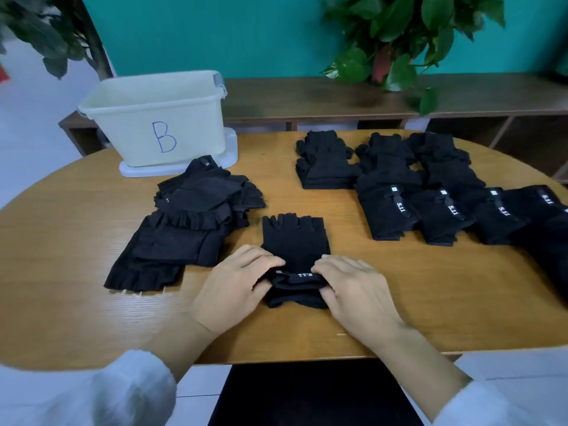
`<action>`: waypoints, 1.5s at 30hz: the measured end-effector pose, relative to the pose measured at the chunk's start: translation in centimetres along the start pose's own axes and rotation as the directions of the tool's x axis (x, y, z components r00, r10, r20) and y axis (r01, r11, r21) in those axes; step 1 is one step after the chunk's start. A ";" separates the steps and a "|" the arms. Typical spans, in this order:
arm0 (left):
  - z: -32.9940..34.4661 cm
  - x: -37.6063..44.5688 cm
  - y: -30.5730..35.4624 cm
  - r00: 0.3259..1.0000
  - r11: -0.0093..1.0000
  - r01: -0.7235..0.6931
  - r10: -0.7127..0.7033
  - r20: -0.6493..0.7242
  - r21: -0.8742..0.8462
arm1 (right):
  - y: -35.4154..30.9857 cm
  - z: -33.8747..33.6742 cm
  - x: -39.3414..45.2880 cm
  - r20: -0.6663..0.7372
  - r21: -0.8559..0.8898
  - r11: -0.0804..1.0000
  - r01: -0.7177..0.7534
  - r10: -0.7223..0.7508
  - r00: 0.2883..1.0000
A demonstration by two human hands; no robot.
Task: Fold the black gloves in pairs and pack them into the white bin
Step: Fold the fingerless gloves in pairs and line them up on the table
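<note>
A black fingerless glove pair lies flat in the middle of the wooden table, fingers pointing away from me. My left hand pinches the left side of its cuff, and my right hand pinches the right side. The cuff with its white-lettered strap is lifted and curled toward the fingers. A loose heap of black gloves sits to the left. Rows of stacked black gloves lie to the right. The white bin, marked with a blue B, stands at the back left.
The bin rests on its white lid. Behind the table runs a dark wooden shelf with a leafy plant on it. Another plant hangs at the top left.
</note>
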State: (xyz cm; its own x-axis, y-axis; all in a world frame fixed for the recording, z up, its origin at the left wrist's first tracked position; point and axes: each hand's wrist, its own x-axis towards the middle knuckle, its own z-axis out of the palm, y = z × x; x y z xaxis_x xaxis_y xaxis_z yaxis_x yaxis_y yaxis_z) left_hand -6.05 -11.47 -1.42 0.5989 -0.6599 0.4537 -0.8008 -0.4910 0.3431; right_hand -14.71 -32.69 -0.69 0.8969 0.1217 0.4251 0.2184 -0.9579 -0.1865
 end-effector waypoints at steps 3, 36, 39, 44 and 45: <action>0.2 -0.1 0.1 1.000 1.000 -0.013 0.013 -0.010 0.005 | -0.3 0.3 -0.1 -0.038 0.000 1.000 0.023 -0.023 0.999; -2.0 6.2 1.9 0.944 0.911 0.321 -0.330 0.009 -0.259 | -1.1 -2.7 5.9 -0.008 0.039 0.969 -0.242 0.243 0.970; 1.0 6.6 2.7 0.930 0.921 0.356 -0.332 0.160 -0.157 | -2.2 -0.7 6.6 0.325 -0.065 0.966 -0.249 0.256 0.910; 3.2 3.8 2.9 0.877 0.934 0.326 -0.356 0.324 0.142 | -1.1 1.8 4.2 0.501 -0.103 0.977 -0.187 0.214 0.838; 3.1 3.5 2.8 0.872 0.937 0.310 -0.349 0.343 0.164 | -0.8 2.0 4.1 0.505 -0.100 0.978 -0.182 0.208 0.838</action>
State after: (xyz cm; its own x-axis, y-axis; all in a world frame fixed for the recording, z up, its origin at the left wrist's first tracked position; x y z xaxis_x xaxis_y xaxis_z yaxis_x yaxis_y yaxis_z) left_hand -6.21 -16.90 -1.40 0.8003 -0.5996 -0.0062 -0.5650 -0.7575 0.3270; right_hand -10.41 -30.91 -0.59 0.9909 0.0343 -0.1301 0.0116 -0.9851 -0.1717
